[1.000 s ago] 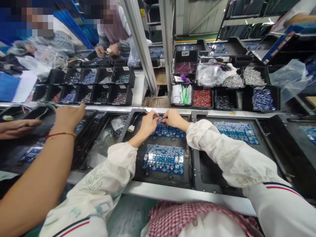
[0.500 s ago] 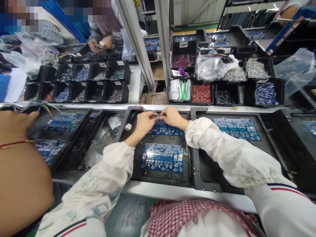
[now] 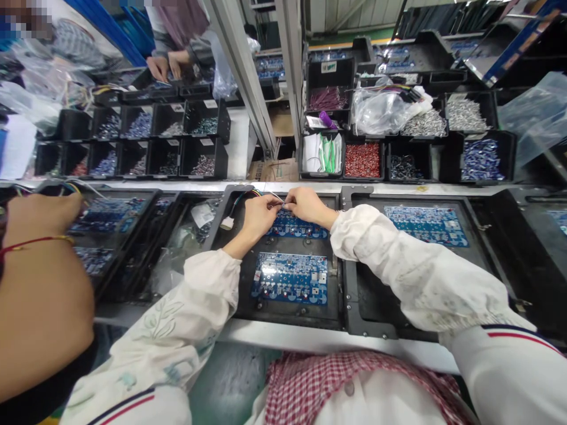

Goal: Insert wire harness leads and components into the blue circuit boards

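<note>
Over the far edge of the upper blue circuit board point(image 3: 297, 228), my left hand point(image 3: 257, 219) and my right hand point(image 3: 308, 206) meet fingertip to fingertip. Both are closed in a pinch on the thin end of a wire harness point(image 3: 256, 192); the exact spot between the fingers is too small to make out. Coloured wires loop left behind my left hand to a white connector point(image 3: 227, 223) lying on the black tray frame point(image 3: 346, 277). Nearer to me in the same tray lies a second blue circuit board point(image 3: 290, 278), flat and untouched.
Black parts bins with red components point(image 3: 362, 160) and blue components point(image 3: 481, 159) stand beyond the rail. A tray with another circuit board point(image 3: 426, 226) adjoins on the right. A co-worker's arm point(image 3: 44, 295) reaches in at left; another person's hands point(image 3: 168, 65) work across the bench.
My hands keep their pinch at nearly the same spot on the board's far edge. The co-worker's hand at left has shifted slightly right, and the hands across the bench have lowered.
</note>
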The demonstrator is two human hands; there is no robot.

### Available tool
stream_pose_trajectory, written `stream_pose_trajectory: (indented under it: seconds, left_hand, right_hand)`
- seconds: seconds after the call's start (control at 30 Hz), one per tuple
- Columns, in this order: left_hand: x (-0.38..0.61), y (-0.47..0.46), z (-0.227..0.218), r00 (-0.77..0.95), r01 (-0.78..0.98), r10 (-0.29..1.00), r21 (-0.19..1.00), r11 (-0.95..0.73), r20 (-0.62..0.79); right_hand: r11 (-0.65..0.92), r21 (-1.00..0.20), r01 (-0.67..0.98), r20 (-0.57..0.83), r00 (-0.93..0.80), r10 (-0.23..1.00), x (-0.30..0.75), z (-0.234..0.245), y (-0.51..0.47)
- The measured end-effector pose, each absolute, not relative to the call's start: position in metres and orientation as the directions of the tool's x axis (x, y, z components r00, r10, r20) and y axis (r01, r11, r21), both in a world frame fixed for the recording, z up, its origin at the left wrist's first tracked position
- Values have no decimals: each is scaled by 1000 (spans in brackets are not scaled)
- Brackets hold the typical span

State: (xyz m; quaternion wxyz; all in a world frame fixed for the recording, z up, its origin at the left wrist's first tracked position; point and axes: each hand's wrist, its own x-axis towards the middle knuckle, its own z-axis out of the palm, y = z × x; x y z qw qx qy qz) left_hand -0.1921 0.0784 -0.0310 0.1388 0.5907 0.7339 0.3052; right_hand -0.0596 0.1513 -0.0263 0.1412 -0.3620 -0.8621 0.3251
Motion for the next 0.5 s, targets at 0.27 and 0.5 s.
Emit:
stream_pose_trajectory:
  seconds: [0.27, 0.5]
  left_hand:
    - [-190, 78, -31, -271, 783, 950, 609, 125, 153]
    - [-189, 79, -32, -266, 799, 952, 587, 132, 149]
  right_hand:
    - [528, -653, 542, -2, -699, 715, -59, -24, 151]
    - [525, -648, 552, -11, -696, 718, -59, -23, 151]
